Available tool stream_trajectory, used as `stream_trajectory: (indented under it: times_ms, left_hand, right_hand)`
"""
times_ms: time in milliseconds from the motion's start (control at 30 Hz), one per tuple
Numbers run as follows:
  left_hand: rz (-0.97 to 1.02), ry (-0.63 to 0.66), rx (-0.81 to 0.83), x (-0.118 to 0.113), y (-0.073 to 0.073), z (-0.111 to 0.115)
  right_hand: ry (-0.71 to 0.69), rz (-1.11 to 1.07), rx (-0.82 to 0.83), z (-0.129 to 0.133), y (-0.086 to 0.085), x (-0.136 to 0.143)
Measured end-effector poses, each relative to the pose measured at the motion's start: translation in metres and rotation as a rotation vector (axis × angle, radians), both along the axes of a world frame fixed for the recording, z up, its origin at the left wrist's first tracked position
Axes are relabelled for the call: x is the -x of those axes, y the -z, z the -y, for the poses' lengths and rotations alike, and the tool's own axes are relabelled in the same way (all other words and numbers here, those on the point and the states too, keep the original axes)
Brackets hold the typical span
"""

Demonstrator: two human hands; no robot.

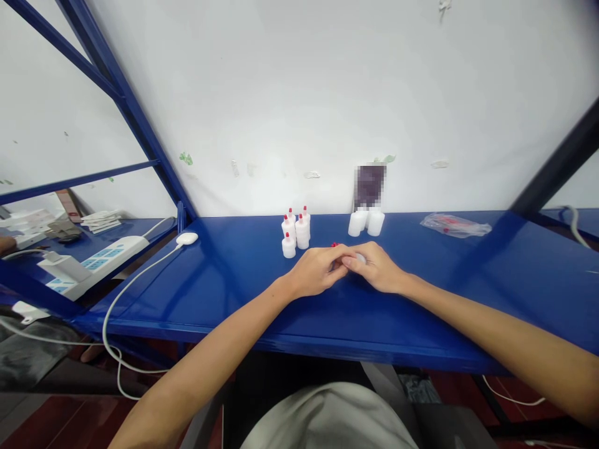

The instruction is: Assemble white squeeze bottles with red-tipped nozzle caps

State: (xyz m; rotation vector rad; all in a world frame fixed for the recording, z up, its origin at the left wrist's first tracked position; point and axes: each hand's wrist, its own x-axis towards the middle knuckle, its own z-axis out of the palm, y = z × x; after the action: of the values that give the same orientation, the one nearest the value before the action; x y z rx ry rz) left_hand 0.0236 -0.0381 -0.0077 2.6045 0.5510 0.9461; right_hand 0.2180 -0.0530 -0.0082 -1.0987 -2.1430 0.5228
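Over the middle of the blue table (224, 268), my left hand (322, 269) and my right hand (377, 268) meet. A small white bottle (360, 257) shows between the fingers of my right hand, mostly hidden. My left hand's fingers are closed against it and the right fingertips; what they grip is hidden. Just behind my hands lies something small and red (335, 245), partly covered. To the left stand several white bottles with red pointed tips (289, 245). Behind my right hand are white bottles (357, 222) without visible red tips.
A clear plastic bag (455, 225) with red pieces lies at the back right. At the left are a white cable with a round plug (187, 238) and a power strip (100, 262). A dark pixelated panel (370, 185) stands by the wall.
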Motion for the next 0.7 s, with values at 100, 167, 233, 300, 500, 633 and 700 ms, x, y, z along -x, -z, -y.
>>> stream_trajectory:
  times_ms: [100, 167, 233, 300, 500, 633, 700]
  left_hand:
    - [0.076, 0.000, 0.044, -0.001, -0.001, -0.001]
    - [0.194, -0.063, 0.064, 0.005, -0.005, -0.006]
    - [0.350, -0.211, 0.062, 0.017, -0.013, -0.016]
    - [0.472, -0.381, 0.036, 0.036, -0.023, -0.029]
    - [0.390, -0.573, 0.030, 0.082, -0.035, -0.054]
    - [0.202, -0.612, -0.059, 0.086, -0.030, -0.055]
    - [0.105, -0.628, -0.094, 0.086, -0.029, -0.055]
  right_hand:
    - [-0.029, -0.093, 0.041, -0.001, 0.001, 0.000]
    - [-0.031, -0.194, 0.062, -0.002, 0.001, 0.000]
    - [0.021, -0.277, 0.067, -0.003, 0.001, -0.002]
    - [0.116, -0.325, 0.071, -0.004, 0.001, -0.004]
    - [0.260, -0.452, 0.062, -0.002, 0.001, -0.003]
    - [0.329, -0.510, 0.008, -0.001, 0.003, -0.003]
    - [0.333, -0.527, -0.013, -0.002, 0.006, -0.005]
